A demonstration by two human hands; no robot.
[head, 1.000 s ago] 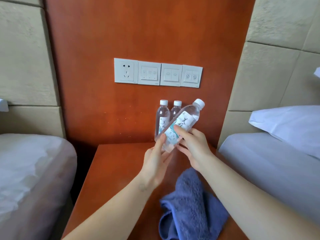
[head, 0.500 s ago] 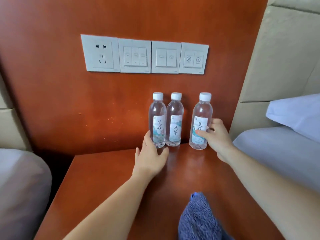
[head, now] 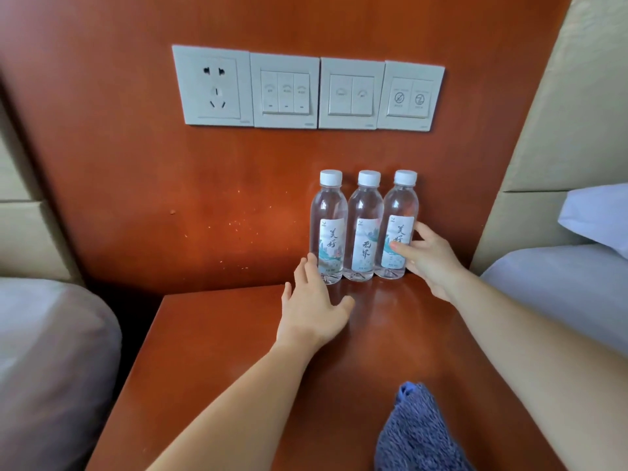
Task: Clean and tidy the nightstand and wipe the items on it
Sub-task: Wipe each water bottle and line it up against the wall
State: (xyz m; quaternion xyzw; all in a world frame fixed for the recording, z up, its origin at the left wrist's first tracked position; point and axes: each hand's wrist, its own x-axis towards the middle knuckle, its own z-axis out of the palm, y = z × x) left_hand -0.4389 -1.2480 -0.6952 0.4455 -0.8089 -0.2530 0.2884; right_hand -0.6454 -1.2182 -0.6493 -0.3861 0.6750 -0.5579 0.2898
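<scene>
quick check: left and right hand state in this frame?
Left hand: open, straight fingers touching the left bottle low on its side.
Right hand: gripping the right bottle, thumb across its label.

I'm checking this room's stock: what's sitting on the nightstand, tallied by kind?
Water bottles: 3
Blue cloth: 1
Total: 4
</scene>
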